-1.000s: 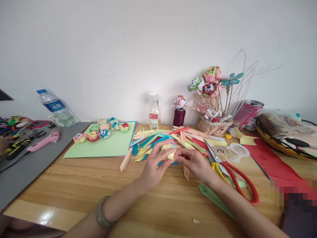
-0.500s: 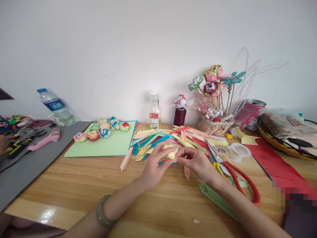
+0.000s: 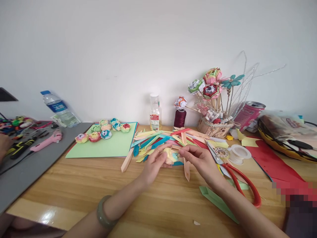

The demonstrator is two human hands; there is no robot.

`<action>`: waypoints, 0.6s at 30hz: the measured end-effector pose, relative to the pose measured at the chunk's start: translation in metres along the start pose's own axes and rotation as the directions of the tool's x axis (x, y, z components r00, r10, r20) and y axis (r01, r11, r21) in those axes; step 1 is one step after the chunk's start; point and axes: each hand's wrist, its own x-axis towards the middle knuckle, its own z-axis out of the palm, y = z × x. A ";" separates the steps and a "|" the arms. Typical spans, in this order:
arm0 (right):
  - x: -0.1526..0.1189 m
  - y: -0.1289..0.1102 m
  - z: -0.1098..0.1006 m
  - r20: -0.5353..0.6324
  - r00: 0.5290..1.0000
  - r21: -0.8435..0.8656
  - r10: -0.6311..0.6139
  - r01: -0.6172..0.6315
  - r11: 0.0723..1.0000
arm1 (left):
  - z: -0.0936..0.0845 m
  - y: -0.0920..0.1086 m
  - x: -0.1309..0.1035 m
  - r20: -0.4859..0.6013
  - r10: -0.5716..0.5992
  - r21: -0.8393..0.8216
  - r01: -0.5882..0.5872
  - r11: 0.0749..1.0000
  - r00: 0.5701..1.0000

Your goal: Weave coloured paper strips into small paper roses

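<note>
A small pale yellow paper flower point(image 3: 169, 155) is between the thumb and fingers of my left hand point(image 3: 155, 165). My right hand point(image 3: 198, 162) is just right of the flower, thumb and index finger pinched together; whether anything thin is between them is too small to tell. Behind both hands spreads a heap of folded paper strips point(image 3: 148, 141) in many colours. Several finished paper flowers point(image 3: 106, 134) sit on a light green sheet point(image 3: 99, 150) at the left. Red-handled scissors point(image 3: 244, 185) lie to the right, partly behind my right forearm.
A glue bottle point(image 3: 155, 114), a dark thread spool point(image 3: 180, 118) and a flower basket point(image 3: 214, 127) stand by the wall. White reel point(image 3: 239, 152) and red paper point(image 3: 277, 162) lie right. A pink glue gun point(image 3: 47, 142) rests on a grey mat point(image 3: 37, 165); another person's hand point(image 3: 4, 143) is far left.
The flower has turned in my left hand, showing some blue and pink. My right fingertips have moved slightly right, away from it. The view has shifted slightly.
</note>
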 end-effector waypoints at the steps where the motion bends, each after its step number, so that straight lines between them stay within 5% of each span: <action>1: 0.000 0.000 0.000 -0.019 0.998 -0.026 -0.053 0.052 0.998 | 0.000 0.000 0.000 0.004 -0.070 -0.057 0.070 0.996 0.998; 7: -0.001 0.004 0.001 0.113 0.947 -0.155 -0.302 0.317 0.936 | 0.002 -0.002 0.003 0.058 -0.323 -0.175 0.329 0.928 0.944; 18: -0.005 0.009 0.006 0.218 0.900 -0.315 -0.376 0.430 0.846 | 0.003 -0.003 0.002 0.104 -0.463 -0.119 0.474 0.873 0.880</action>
